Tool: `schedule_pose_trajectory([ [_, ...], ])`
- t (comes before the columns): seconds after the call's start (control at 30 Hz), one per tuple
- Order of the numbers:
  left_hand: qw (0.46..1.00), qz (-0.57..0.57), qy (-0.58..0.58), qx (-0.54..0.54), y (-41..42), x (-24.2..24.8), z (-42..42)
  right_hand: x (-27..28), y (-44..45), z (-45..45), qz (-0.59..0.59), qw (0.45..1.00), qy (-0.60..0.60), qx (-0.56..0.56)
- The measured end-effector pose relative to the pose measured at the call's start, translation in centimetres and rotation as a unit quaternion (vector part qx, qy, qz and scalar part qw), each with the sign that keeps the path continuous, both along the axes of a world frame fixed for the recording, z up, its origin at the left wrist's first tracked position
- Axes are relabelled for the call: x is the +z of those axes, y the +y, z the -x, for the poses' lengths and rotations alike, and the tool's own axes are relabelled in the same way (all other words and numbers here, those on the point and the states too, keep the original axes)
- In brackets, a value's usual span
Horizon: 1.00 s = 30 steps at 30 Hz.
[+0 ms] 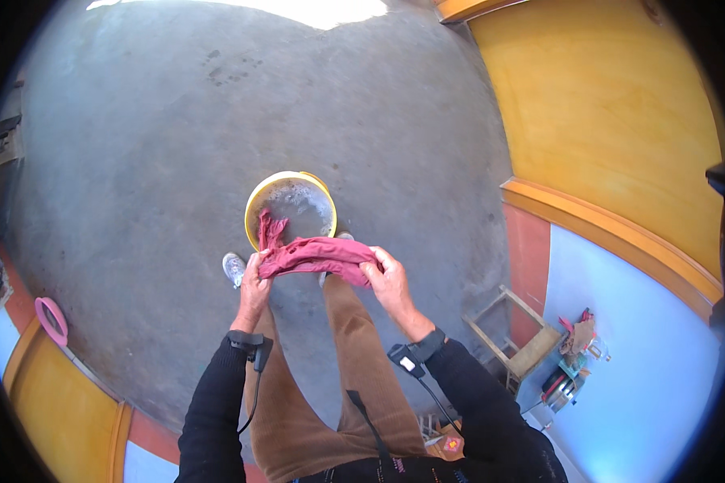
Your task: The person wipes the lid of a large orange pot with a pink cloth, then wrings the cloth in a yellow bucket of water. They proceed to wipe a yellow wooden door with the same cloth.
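A wet-looking dark pink cloth (320,256) is stretched between my two hands, in front of my legs. My left hand (255,284) grips its left end, and a bunched tail of the cloth hangs from there over a yellow-rimmed bucket (249,205). The right end is held by my right hand (389,281), thumb on top. Greyish water (299,211) with patches of foam stands in the bucket, just beyond the cloth. The cloth covers part of the bucket's near rim.
The bucket rests on a grey concrete floor (157,151) near my shoes (234,268). At the right, a wooden stool (531,350) stands by the wall, with bottles and a pot (559,392) beyond it. A pink basin (51,321) leans at the left wall. Yellow doors (598,108) flank the room.
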<state>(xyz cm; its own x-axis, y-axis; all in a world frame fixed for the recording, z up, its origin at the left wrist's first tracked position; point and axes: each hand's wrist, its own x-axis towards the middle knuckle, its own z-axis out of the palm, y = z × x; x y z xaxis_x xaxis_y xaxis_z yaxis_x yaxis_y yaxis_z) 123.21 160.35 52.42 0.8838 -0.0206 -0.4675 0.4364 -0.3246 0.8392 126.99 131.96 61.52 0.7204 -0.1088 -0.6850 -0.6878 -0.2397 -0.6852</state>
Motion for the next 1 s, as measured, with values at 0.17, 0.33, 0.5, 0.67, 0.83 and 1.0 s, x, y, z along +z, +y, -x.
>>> schedule_pose_trajectory([
  [0.17, 0.996, -0.060, -0.017, -0.057, -0.8, 2.1, -0.7, -9.8, 0.1, 3.0, -0.020, 0.997, 0.053, -0.058],
  [0.33, 0.990, -0.051, -0.078, -0.105, -1.9, 5.1, -1.4, -14.7, 3.2, 3.7, -0.190, 0.943, 0.233, -0.145],
  [0.5, 0.966, -0.129, -0.125, -0.187, -2.5, 7.3, -2.3, -14.6, 6.6, 3.0, -0.293, 0.862, 0.376, -0.173],
  [0.67, 0.943, -0.125, -0.153, -0.268, -2.4, 8.7, -2.6, -12.8, 8.8, 2.5, -0.547, 0.759, 0.287, -0.207],
  [0.83, 0.923, -0.094, -0.150, -0.341, -1.9, 9.9, -1.7, -12.6, 10.2, 1.4, -0.581, 0.713, 0.324, -0.224],
  [1.0, 0.923, -0.018, -0.131, -0.361, -0.2, 10.0, -1.5, -13.7, 11.3, 1.2, -0.559, 0.712, 0.341, -0.256],
])
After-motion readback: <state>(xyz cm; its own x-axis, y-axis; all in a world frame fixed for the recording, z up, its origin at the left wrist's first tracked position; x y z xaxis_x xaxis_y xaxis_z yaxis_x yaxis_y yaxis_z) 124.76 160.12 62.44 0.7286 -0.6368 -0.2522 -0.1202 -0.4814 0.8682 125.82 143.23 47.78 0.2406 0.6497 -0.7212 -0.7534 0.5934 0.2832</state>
